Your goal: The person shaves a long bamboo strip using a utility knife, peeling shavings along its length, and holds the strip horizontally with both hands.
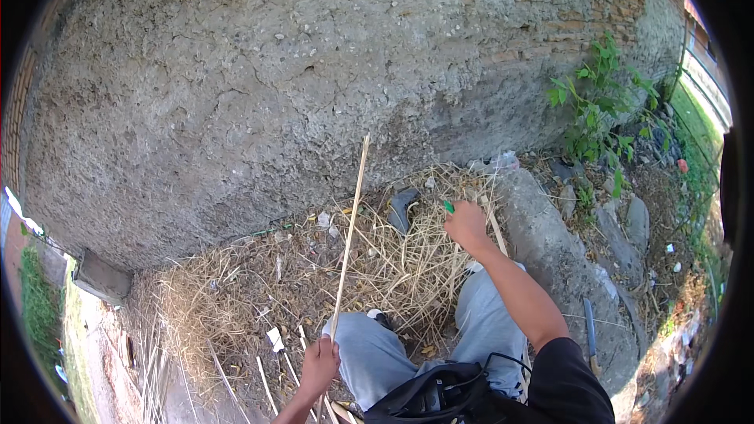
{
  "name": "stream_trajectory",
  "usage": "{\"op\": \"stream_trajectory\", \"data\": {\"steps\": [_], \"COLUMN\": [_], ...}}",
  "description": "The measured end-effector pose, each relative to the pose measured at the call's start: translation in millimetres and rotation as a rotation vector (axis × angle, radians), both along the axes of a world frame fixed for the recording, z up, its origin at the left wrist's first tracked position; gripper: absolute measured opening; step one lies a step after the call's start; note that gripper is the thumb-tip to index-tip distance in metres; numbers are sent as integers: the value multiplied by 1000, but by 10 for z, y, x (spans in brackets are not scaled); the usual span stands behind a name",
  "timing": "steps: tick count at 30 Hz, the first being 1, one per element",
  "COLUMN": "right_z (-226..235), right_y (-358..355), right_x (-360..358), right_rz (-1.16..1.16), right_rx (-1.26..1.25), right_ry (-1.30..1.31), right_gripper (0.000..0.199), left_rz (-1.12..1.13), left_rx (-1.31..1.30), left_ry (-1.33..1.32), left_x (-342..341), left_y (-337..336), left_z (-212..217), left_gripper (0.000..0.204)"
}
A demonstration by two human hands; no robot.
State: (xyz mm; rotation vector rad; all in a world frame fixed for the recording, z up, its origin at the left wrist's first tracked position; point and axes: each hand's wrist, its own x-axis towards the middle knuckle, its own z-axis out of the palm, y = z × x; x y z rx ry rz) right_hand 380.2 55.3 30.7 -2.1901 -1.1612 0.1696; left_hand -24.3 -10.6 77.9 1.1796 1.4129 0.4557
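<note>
Both hands' fingers grasp: left (318,367) a stick (349,235), right (465,225) a half-hidden green-handled tool (448,206).

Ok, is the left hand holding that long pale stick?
Yes, the left hand is closed around the lower end of the long pale stick, which slants up toward the rough wall.

No labels, signs or screens show. A crumpled clear plastic wrapper (503,162) lies at the foot of the wall, at the far end of the concrete ridge. A small white scrap of packaging (275,338) lies on the straw beside the left knee.
</note>
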Motion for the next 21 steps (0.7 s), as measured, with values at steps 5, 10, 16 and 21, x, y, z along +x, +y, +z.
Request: {"op": "stream_trajectory", "data": {"steps": [5,10,16,21], "right_z": [101,206,135,141], "right_y": [-155,-224,-189,-3], "right_x": [-835,-1135,-1104,-842], "right_rz": [361,492,498,343], "right_rx": [-28,-41,-48,-156], "right_ry": [14,-115,-225,-192], "right_gripper": [19,16,14,16], "left_rz": [33,-35,-157,-281], "left_rx": [-153,-96,439,406], "left_ry": [-242,-228,14,200], "left_x": [651,1033,1101,1123], "left_y": [417,555,541,394], "left_z": [82,-69,-514,-345], "left_gripper": [40,34,33,47]}}
